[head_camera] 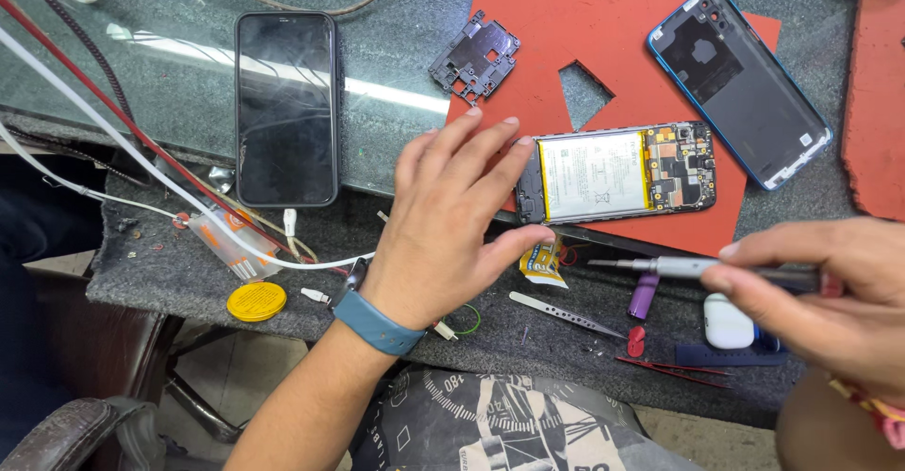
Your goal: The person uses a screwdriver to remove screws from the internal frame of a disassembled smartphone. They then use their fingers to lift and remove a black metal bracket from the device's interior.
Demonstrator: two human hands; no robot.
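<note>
The red mat [603, 28] is lying across the grey workbench [396, 56], and it is carrying the biggest pieces: the blue-rimmed back cover [745, 94], lying inside-up at the far right, and the opened phone [617, 172], sitting with its white battery and circuit board showing. An intact black phone [286, 108] is resting screen-up on the bench, well to the left of the mat.

My left hand [452, 226] is hovering palm-down with fingers spread loosely (nothing in its grip), and its fingertips are reaching just beside the opened phone's left end; I cannot tell whether they are touching it. My right hand [830, 292] is pinching a slim grey screwdriver [679, 266] between thumb and fingers, and the tool is pointing left, held level in front of the opened phone.

A black inner frame plate [476, 56] is sitting at the mat's upper left edge. Near the bench's front edge, a white earbud case [728, 322], a round yellow tin [256, 301], metal tweezers [566, 313] and a purple tool [645, 296] are lying.
</note>
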